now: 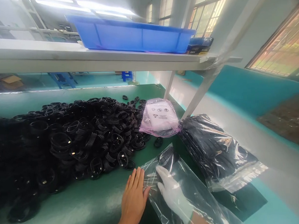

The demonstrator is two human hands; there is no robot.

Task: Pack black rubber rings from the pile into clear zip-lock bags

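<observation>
My left hand (134, 196) lies flat on the green table, bare, fingers stretched out and pressing the left edge of a clear plastic bag (194, 195). My right hand (173, 194), in a white glove, reaches inside that bag with its fingers toward a bundle of black coiled cables (167, 158) at the bag's far end. Whether the gloved fingers grip anything is hidden by the plastic. A big heap of black coiled cables (74, 137) spreads over the table to the left.
A pink bag (161, 118) with printed labels lies behind the clear bag. A large filled clear bag of black cables (214, 149) rests at the right. Overhead, a shelf (88, 57) carries a blue bin (134, 35). The green table (81, 202) ends at the right edge.
</observation>
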